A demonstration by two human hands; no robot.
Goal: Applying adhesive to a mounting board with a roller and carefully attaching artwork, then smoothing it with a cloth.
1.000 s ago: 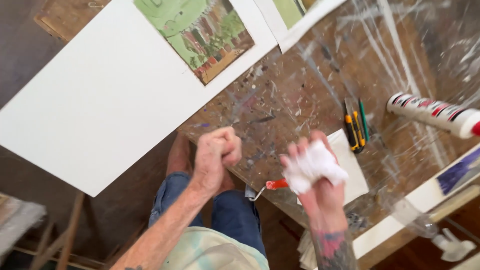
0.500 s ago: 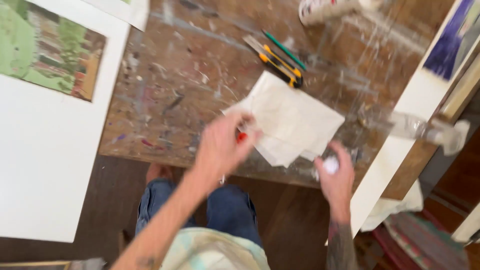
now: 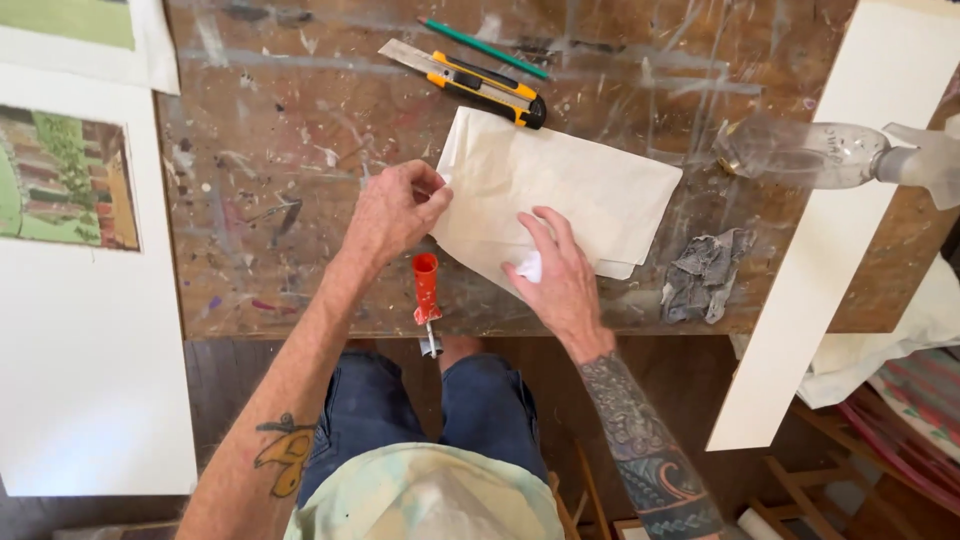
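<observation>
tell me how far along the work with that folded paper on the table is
Done: the cream folded paper lies flat on the paint-spattered table. In hand: the left hand pinches its left edge while the right hand presses a small white wad onto its lower edge. Left: the utility knife and red-handled tool lie untouched.

One head camera, looking straight down.
We're close above the counter [image 3: 300, 200], our own knees showing below its near edge.

Knife [image 3: 480, 85] behind paper [image 3: 580, 190], rag [image 3: 705, 272] right.
</observation>
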